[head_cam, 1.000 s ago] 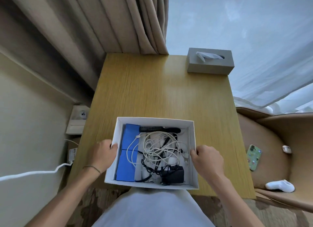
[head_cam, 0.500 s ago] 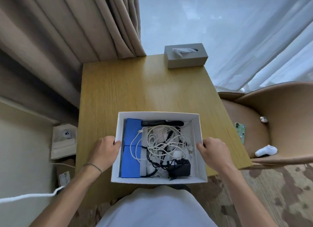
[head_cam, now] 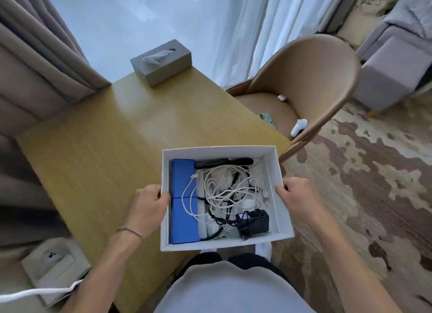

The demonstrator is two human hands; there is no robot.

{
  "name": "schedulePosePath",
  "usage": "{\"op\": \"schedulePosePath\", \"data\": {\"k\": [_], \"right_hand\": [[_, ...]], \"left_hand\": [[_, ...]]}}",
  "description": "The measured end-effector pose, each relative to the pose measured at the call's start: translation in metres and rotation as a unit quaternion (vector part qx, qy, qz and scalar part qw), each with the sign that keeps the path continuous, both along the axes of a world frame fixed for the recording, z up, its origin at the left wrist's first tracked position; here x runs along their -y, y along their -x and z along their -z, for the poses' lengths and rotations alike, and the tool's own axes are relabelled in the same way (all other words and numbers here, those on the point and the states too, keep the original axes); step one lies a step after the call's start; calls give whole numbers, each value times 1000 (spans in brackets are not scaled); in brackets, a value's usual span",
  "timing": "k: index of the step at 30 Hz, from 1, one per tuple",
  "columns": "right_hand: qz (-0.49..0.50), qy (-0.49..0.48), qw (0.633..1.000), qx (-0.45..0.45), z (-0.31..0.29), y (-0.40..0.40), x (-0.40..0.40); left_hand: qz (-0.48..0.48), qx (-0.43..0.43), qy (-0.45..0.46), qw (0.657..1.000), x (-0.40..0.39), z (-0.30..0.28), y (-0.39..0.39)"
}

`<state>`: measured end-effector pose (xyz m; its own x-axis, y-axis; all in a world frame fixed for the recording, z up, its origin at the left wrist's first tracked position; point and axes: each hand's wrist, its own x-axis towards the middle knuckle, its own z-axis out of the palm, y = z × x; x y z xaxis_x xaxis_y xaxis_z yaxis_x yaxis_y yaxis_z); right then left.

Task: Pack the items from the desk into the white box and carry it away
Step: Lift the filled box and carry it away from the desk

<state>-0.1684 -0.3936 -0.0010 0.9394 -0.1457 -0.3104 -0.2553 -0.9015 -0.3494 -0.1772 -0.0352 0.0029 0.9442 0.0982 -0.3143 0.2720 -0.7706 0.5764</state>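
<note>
I hold the white box (head_cam: 219,243) in front of my body, partly past the near right corner of the wooden desk (head_cam: 93,153). My left hand (head_cam: 146,207) grips its left wall, thumb over the rim. My right hand (head_cam: 297,200) grips its right wall. Inside lie two blue cases (head_cam: 183,200) along the left, a black comb (head_cam: 223,163) at the far end, tangled white cables (head_cam: 226,186) in the middle and a black power adapter (head_cam: 252,221) near the front right.
A grey tissue box (head_cam: 161,63) stands at the desk's far edge by the curtains. A brown chair (head_cam: 311,79) to the right holds a phone (head_cam: 266,118) and small white items. Patterned carpet (head_cam: 374,195) spreads right; a grey sofa (head_cam: 392,62) stands far right. A wall socket (head_cam: 52,260) sits lower left.
The view has swung to the right and the box, still gripped by both hands, has come off the desk's middle toward its right corner and over the carpet.
</note>
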Motion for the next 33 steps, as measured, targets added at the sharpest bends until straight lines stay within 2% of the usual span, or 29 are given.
{"op": "schedulePosePath", "data": {"k": [7, 14, 22, 33], "right_hand": [[143, 1, 990, 11, -2, 93, 56], [284, 1, 958, 36, -1, 215, 118], [412, 34, 910, 33, -4, 383, 185], [552, 18, 832, 52, -9, 628, 237]], "left_hand": [[127, -7, -6, 992, 72, -15, -13], [263, 6, -40, 964, 177, -17, 20], [406, 47, -47, 911, 307, -23, 116], [545, 54, -48, 835, 460, -38, 296]]}}
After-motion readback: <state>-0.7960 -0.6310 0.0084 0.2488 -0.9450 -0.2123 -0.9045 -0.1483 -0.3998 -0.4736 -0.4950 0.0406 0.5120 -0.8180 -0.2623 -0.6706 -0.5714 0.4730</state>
